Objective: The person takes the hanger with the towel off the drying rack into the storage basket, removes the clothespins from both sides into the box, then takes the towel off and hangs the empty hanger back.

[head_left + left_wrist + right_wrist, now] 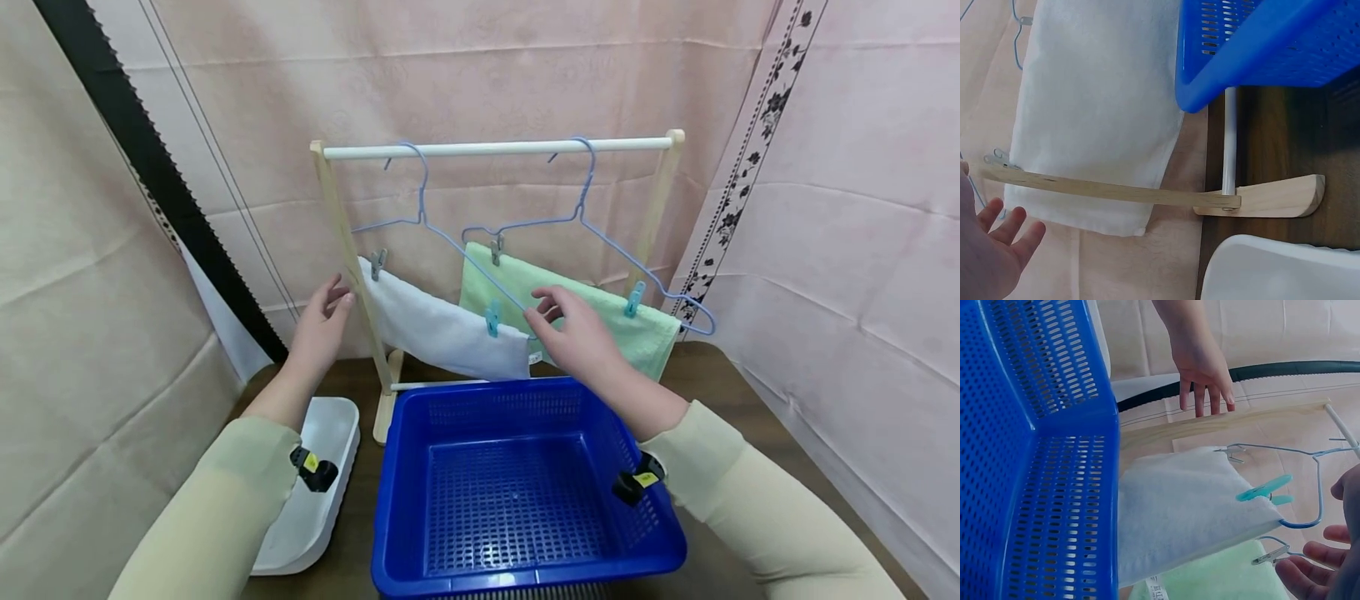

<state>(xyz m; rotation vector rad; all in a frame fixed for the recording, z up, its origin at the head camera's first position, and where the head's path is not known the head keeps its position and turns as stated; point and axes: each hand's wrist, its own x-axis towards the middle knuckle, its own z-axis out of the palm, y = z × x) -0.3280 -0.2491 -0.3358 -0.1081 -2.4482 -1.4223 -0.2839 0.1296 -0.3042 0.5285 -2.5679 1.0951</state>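
The left hand [319, 327], fingers loosely bent and empty, is beside the left post [336, 200]; rightward, the white cloth [442, 325] hangs, long axis running far-left to near-right, toward the right hand [576, 335], whose parted fingers hold nothing.

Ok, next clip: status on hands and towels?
Left hand by left rack post, right hand by front hanger; neither gripping. White towel, green towel clipped, hanging. Blue basket stands in front.
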